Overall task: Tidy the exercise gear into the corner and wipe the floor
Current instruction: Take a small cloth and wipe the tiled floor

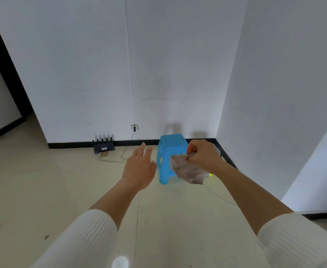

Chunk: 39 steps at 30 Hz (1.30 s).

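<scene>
I clench my right hand on the cloth in front of the stool; my left hand, beside the stool, is spread, empty. I should lower the cloth flat before wiping the floor.

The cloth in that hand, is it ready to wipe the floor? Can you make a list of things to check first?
1. Cloth gripped by right hand: ok.
2. Left hand free and open: ok.
3. Blue stool near the corner: ok.
4. Router and its cable off the wiping path: not ok, the cable lies on the floor.
5. Yellow-green thing behind the cloth: cannot tell what it is.
6. Cloth damp: cannot tell.
</scene>
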Each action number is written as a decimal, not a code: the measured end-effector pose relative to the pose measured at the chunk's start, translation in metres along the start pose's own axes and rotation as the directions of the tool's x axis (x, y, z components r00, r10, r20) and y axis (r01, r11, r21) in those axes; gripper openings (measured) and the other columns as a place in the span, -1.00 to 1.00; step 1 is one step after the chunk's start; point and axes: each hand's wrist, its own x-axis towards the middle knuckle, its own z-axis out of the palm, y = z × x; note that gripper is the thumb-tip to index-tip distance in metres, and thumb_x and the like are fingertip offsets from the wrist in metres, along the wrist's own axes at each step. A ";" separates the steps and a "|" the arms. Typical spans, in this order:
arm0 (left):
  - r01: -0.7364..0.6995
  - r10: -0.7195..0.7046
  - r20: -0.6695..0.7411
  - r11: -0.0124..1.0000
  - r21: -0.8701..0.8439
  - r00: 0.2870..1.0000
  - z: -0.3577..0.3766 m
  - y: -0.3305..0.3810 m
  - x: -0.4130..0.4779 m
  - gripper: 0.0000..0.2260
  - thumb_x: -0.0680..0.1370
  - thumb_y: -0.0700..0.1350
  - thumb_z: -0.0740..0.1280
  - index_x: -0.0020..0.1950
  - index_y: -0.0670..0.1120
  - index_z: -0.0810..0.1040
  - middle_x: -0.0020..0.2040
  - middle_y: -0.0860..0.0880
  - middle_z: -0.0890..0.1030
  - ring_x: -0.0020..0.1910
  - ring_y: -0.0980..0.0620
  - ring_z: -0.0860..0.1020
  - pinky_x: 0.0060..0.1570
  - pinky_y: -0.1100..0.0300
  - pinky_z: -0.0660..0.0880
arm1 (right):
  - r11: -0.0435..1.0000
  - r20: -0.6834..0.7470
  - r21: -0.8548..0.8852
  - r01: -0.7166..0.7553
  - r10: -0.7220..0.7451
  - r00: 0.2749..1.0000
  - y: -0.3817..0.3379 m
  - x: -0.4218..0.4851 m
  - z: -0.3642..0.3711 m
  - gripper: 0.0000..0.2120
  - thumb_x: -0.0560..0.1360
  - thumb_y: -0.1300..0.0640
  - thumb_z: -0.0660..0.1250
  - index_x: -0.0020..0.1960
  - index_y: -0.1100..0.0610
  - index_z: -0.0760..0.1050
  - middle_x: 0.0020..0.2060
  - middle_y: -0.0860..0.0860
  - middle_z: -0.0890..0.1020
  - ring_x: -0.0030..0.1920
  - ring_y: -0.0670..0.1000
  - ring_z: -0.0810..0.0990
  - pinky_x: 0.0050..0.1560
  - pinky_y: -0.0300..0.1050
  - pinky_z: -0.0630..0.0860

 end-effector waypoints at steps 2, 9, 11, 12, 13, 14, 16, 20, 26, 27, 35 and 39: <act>-0.014 0.014 0.010 1.000 -0.013 1.000 0.017 -0.002 0.041 -0.54 0.63 -0.03 0.08 0.52 -0.06 0.10 0.55 -0.11 0.05 0.50 -0.07 0.11 0.38 0.04 0.22 | 1.000 -0.024 -0.004 -0.008 0.008 1.000 0.015 0.042 0.003 -0.86 0.37 0.31 0.31 -0.13 0.14 0.58 -0.24 -0.03 0.60 -0.21 -0.07 0.54 -0.29 -0.43 0.36; -0.043 0.043 -0.024 0.999 -0.015 0.999 0.091 -0.005 0.201 -0.54 0.63 -0.05 0.06 0.53 -0.09 0.09 0.56 -0.12 0.02 0.53 -0.08 -0.01 0.43 0.05 0.13 | 0.999 0.006 0.032 -0.019 0.019 1.000 0.086 0.203 0.006 -0.86 0.37 0.28 0.36 -0.15 0.10 0.65 -0.28 -0.06 0.65 -0.25 -0.16 0.58 -0.31 -0.52 0.37; -0.014 0.015 -0.049 1.000 0.004 0.999 0.117 -0.002 0.249 -0.51 0.63 -0.03 0.06 0.54 -0.09 0.05 0.56 -0.13 -0.08 0.54 -0.07 -0.11 0.46 0.07 0.03 | 0.999 0.014 0.034 -0.015 0.015 1.000 0.113 0.251 0.002 -0.88 0.39 0.27 0.37 -0.14 0.13 0.66 -0.28 -0.05 0.65 -0.28 -0.20 0.55 -0.36 -0.54 0.36; 0.002 -0.002 -0.049 1.000 0.016 0.999 0.130 -0.001 0.272 -0.50 0.63 -0.02 0.05 0.54 -0.08 0.03 0.56 -0.14 -0.12 0.54 -0.07 -0.15 0.47 0.07 -0.02 | 0.999 0.021 0.037 -0.019 0.018 1.000 0.127 0.275 -0.001 -0.88 0.38 0.28 0.38 -0.14 0.15 0.66 -0.29 -0.04 0.64 -0.28 -0.19 0.55 -0.36 -0.54 0.37; 0.015 -0.014 -0.038 0.999 0.028 0.999 0.143 0.001 0.293 -0.49 0.63 -0.01 0.05 0.55 -0.08 0.01 0.56 -0.15 -0.15 0.54 -0.08 -0.18 0.48 0.07 -0.06 | 0.999 0.033 0.035 -0.028 0.027 0.999 0.141 0.298 -0.003 -0.89 0.38 0.28 0.38 -0.15 0.16 0.66 -0.30 -0.03 0.64 -0.29 -0.17 0.54 -0.36 -0.53 0.37; 0.026 -0.025 -0.028 0.999 0.034 0.999 0.154 0.003 0.313 -0.49 0.63 -0.01 0.05 0.55 -0.08 0.00 0.56 -0.15 -0.16 0.53 -0.08 -0.19 0.48 0.07 -0.09 | 0.999 0.044 0.032 -0.040 0.039 0.998 0.153 0.320 -0.004 -0.91 0.37 0.28 0.38 -0.16 0.17 0.65 -0.31 -0.02 0.64 -0.30 -0.15 0.54 -0.34 -0.50 0.39; 0.046 -0.045 -0.027 0.998 0.032 0.999 0.171 0.005 0.355 -0.49 0.62 -0.01 0.06 0.55 -0.08 0.02 0.56 -0.16 -0.15 0.53 -0.09 -0.19 0.48 0.08 -0.08 | 0.997 0.054 0.052 -0.055 0.052 0.997 0.177 0.365 -0.004 -0.93 0.37 0.29 0.38 -0.19 0.20 0.63 -0.33 0.01 0.63 -0.28 -0.08 0.56 -0.23 -0.29 0.48; 0.084 -0.084 0.020 0.996 0.022 0.996 0.204 0.003 0.427 -0.49 0.62 -0.01 0.05 0.54 -0.08 0.01 0.56 -0.15 -0.15 0.53 -0.08 -0.19 0.48 0.06 -0.04 | 0.992 0.079 0.087 -0.091 0.084 0.993 0.217 0.437 0.010 -0.94 0.39 0.29 0.35 -0.22 0.22 0.60 -0.32 0.07 0.63 -0.26 -0.01 0.57 -0.15 -0.08 0.52; 0.110 -0.111 0.096 0.994 0.011 0.989 0.268 -0.013 0.529 -0.50 0.63 -0.01 0.03 0.54 -0.09 0.01 0.56 -0.14 -0.15 0.54 -0.07 -0.16 0.47 0.06 0.00 | 0.983 0.115 0.078 -0.165 0.156 0.981 0.273 0.538 0.047 -0.85 0.36 0.26 0.39 -0.33 0.07 0.52 -0.41 -0.08 0.55 -0.32 -0.09 0.50 -0.32 -0.27 0.37; 0.115 -0.115 0.108 0.993 0.008 0.987 0.281 -0.019 0.547 -0.50 0.63 -0.01 0.02 0.54 -0.08 0.00 0.56 -0.13 -0.15 0.54 -0.07 -0.16 0.47 0.06 0.01 | 0.980 0.131 0.076 -0.183 0.172 0.976 0.282 0.556 0.056 -0.85 0.36 0.26 0.39 -0.33 0.06 0.52 -0.41 -0.08 0.55 -0.32 -0.10 0.50 -0.33 -0.29 0.36; 0.138 -0.127 0.274 0.990 -0.018 0.953 0.398 -0.079 0.717 -0.49 0.63 -0.01 0.01 0.55 -0.09 -0.02 0.56 -0.13 -0.14 0.54 -0.06 -0.17 0.47 0.06 -0.02 | 0.923 0.222 0.118 -0.367 0.336 0.915 0.366 0.731 0.136 -0.83 0.38 0.31 0.38 -0.32 0.10 0.53 -0.44 -0.08 0.54 -0.37 -0.15 0.49 -0.34 -0.33 0.37; 0.160 -0.137 0.370 0.987 -0.030 0.919 0.452 -0.109 0.789 -0.49 0.63 -0.02 0.04 0.55 -0.11 0.01 0.56 -0.15 -0.11 0.54 -0.08 -0.15 0.48 0.06 -0.03 | 0.838 0.302 0.168 -0.519 0.458 0.836 0.401 0.808 0.177 -0.87 0.42 0.19 0.40 -0.28 0.13 0.51 -0.43 -0.06 0.51 -0.38 -0.09 0.47 -0.43 -0.37 0.35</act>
